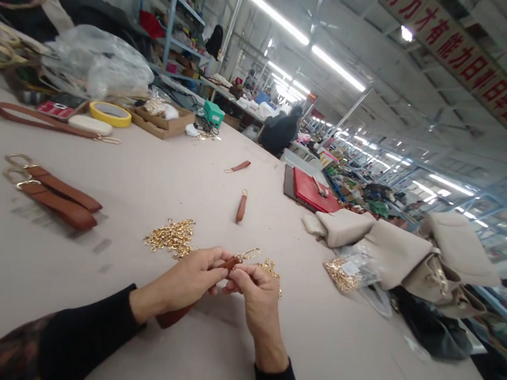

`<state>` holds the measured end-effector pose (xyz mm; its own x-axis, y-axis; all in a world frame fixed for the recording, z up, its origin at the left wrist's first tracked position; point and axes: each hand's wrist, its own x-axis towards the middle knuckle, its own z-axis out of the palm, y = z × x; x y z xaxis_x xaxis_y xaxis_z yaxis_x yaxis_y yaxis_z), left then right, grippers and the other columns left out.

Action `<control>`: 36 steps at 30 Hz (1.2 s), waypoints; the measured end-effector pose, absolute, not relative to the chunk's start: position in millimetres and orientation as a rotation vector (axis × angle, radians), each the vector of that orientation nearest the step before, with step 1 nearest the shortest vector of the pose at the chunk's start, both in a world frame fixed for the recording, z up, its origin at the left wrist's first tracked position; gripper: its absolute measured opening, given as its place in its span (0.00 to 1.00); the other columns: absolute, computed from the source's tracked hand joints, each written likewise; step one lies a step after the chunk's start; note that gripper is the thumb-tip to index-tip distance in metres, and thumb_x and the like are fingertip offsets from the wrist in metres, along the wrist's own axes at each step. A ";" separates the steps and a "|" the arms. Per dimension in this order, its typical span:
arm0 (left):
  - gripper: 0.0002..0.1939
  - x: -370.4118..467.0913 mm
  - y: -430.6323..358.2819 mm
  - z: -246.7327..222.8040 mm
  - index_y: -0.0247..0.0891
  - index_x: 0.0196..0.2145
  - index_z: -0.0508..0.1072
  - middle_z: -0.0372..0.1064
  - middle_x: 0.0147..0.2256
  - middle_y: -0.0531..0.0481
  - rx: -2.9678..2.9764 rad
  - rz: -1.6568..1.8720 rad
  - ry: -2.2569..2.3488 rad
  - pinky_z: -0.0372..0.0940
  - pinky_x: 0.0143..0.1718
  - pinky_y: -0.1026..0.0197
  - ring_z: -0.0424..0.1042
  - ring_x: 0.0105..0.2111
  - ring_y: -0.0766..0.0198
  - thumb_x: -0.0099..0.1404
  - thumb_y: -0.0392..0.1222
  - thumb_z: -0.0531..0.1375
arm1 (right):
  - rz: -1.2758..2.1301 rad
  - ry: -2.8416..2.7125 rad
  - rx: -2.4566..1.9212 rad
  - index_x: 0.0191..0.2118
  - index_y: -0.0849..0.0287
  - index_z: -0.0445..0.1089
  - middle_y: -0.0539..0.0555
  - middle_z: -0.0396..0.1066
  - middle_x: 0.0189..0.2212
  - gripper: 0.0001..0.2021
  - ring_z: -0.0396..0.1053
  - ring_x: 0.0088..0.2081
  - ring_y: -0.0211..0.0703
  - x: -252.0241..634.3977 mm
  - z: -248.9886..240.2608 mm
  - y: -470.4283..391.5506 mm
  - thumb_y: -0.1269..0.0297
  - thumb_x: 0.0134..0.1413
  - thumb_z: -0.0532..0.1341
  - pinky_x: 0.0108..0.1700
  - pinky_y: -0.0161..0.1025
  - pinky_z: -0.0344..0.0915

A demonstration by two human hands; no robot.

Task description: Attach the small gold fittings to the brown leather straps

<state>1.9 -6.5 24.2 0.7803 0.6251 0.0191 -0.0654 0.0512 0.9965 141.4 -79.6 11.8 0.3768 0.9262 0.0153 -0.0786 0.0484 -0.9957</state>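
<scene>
My left hand [191, 279] and my right hand [256, 295] meet over the table and both grip a brown leather strap [174, 315] that runs under my left wrist. A gold clasp [250, 253] sticks out at the strap's upper end, just above my fingertips. A heap of gold clasps [172, 236] lies right behind my left hand, and more gold hardware [270, 268] shows behind my right hand. Two loose short brown straps [241, 207] [239, 166] lie farther back on the table.
Two finished brown straps with rings [58, 195] lie at left. Beige bags [393, 251] and a bag of gold parts [344, 274] sit at right. Yellow tape roll [109, 113], cardboard tray [160, 120], plastic bag [95, 64] stand at the back. A person [280, 131] works beyond.
</scene>
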 end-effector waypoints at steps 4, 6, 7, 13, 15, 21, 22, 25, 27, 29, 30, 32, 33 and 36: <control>0.14 0.9 -6.2 22.8 0.33 0.40 0.68 0.70 0.33 0.47 1.451 0.565 0.499 0.63 0.28 0.64 0.69 0.33 0.59 0.62 0.47 0.56 | 0.946 -0.882 -1.305 0.31 0.62 0.77 0.53 0.74 0.21 0.10 0.72 0.23 0.38 141.5 8.1 -80.1 0.59 0.46 0.69 0.28 0.33 0.71; 0.13 0.5 -5.7 23.2 0.33 0.38 0.68 0.70 0.33 0.48 1.449 0.580 0.504 0.63 0.27 0.63 0.68 0.32 0.60 0.62 0.46 0.56 | 0.959 -0.877 -1.311 0.32 0.62 0.77 0.53 0.74 0.23 0.11 0.72 0.24 0.39 140.9 7.4 -81.2 0.59 0.46 0.69 0.31 0.35 0.73; 0.12 0.2 -5.6 23.5 0.33 0.38 0.68 0.69 0.33 0.48 1.446 0.586 0.497 0.64 0.27 0.64 0.68 0.31 0.60 0.61 0.45 0.56 | 0.963 -0.880 -1.313 0.33 0.62 0.77 0.53 0.74 0.23 0.12 0.72 0.25 0.39 140.6 7.3 -81.6 0.59 0.46 0.69 0.32 0.36 0.73; 0.10 -2.3 -6.6 22.1 0.34 0.39 0.68 0.71 0.34 0.48 1.502 0.584 0.480 0.65 0.27 0.64 0.70 0.33 0.59 0.63 0.41 0.54 | 0.911 -1.017 -1.375 0.33 0.60 0.77 0.52 0.74 0.24 0.08 0.71 0.27 0.39 141.5 8.1 -81.8 0.61 0.50 0.66 0.34 0.37 0.70; 0.09 -3.2 -7.4 21.4 0.35 0.39 0.69 0.72 0.35 0.49 1.542 0.575 0.497 0.66 0.27 0.64 0.70 0.35 0.58 0.64 0.40 0.53 | 0.875 -1.063 -1.413 0.33 0.60 0.77 0.52 0.74 0.24 0.07 0.70 0.27 0.38 142.6 8.8 -81.7 0.62 0.50 0.65 0.34 0.35 0.68; 0.08 -6.3 -9.5 27.0 0.36 0.36 0.69 0.70 0.33 0.52 1.776 0.634 0.534 0.63 0.29 0.64 0.69 0.32 0.61 0.67 0.37 0.51 | 0.784 -1.085 -1.398 0.30 0.60 0.72 0.50 0.72 0.27 0.05 0.68 0.30 0.36 142.4 9.1 -83.4 0.64 0.50 0.64 0.35 0.34 0.65; 0.08 -6.9 -9.8 28.6 0.37 0.36 0.70 0.70 0.33 0.52 1.819 0.649 0.530 0.63 0.30 0.65 0.69 0.32 0.62 0.67 0.37 0.51 | 0.761 -1.077 -1.404 0.29 0.60 0.70 0.50 0.71 0.26 0.06 0.67 0.29 0.36 141.4 8.4 -83.7 0.64 0.50 0.65 0.35 0.34 0.64; 0.09 -8.8 -10.9 32.7 0.38 0.36 0.71 0.70 0.32 0.53 1.902 0.664 0.507 0.61 0.32 0.65 0.68 0.31 0.63 0.67 0.34 0.51 | 0.721 -1.020 -1.424 0.28 0.60 0.64 0.48 0.68 0.24 0.09 0.66 0.28 0.36 137.2 7.8 -84.0 0.64 0.48 0.65 0.33 0.35 0.63; 0.10 -9.6 -11.9 33.8 0.38 0.37 0.71 0.70 0.33 0.53 1.899 0.656 0.486 0.62 0.32 0.65 0.69 0.31 0.64 0.68 0.34 0.50 | 0.726 -0.993 -1.421 0.29 0.59 0.62 0.48 0.67 0.25 0.10 0.66 0.28 0.36 135.0 10.6 -83.7 0.65 0.48 0.66 0.33 0.35 0.63; 0.10 -9.8 -12.8 32.8 0.38 0.40 0.71 0.71 0.35 0.51 1.821 0.632 0.467 0.64 0.31 0.65 0.71 0.32 0.62 0.68 0.36 0.50 | 0.727 -1.006 -1.419 0.30 0.59 0.62 0.48 0.68 0.26 0.11 0.67 0.29 0.36 136.9 16.3 -83.7 0.65 0.48 0.66 0.33 0.35 0.64; 0.11 -9.7 -13.0 31.6 0.38 0.43 0.71 0.71 0.36 0.50 1.758 0.613 0.459 0.65 0.30 0.65 0.72 0.32 0.62 0.68 0.38 0.50 | 0.720 -1.034 -1.424 0.30 0.59 0.62 0.49 0.68 0.27 0.11 0.67 0.29 0.36 140.3 19.6 -84.2 0.64 0.49 0.66 0.34 0.35 0.64; 0.14 -8.9 -12.5 28.2 0.38 0.48 0.69 0.70 0.36 0.49 1.639 0.581 0.474 0.66 0.27 0.65 0.72 0.29 0.61 0.68 0.41 0.51 | 0.691 -1.085 -1.453 0.32 0.60 0.63 0.49 0.67 0.27 0.11 0.66 0.29 0.36 152.1 24.7 -86.7 0.62 0.50 0.66 0.32 0.35 0.63; 0.16 -8.3 -11.7 26.5 0.38 0.50 0.69 0.69 0.34 0.50 1.597 0.574 0.496 0.67 0.26 0.65 0.72 0.27 0.62 0.67 0.42 0.51 | 0.671 -1.093 -1.480 0.34 0.60 0.64 0.49 0.67 0.27 0.12 0.66 0.28 0.36 160.0 25.7 -88.9 0.61 0.50 0.66 0.31 0.34 0.63; 0.20 -6.8 -7.3 23.7 0.36 0.53 0.67 0.65 0.25 0.53 1.562 0.564 0.562 0.66 0.24 0.65 0.68 0.23 0.63 0.66 0.44 0.50 | 0.629 -1.100 -1.597 0.42 0.60 0.64 0.51 0.70 0.30 0.15 0.68 0.29 0.38 183.7 20.9 -98.3 0.59 0.52 0.64 0.31 0.36 0.65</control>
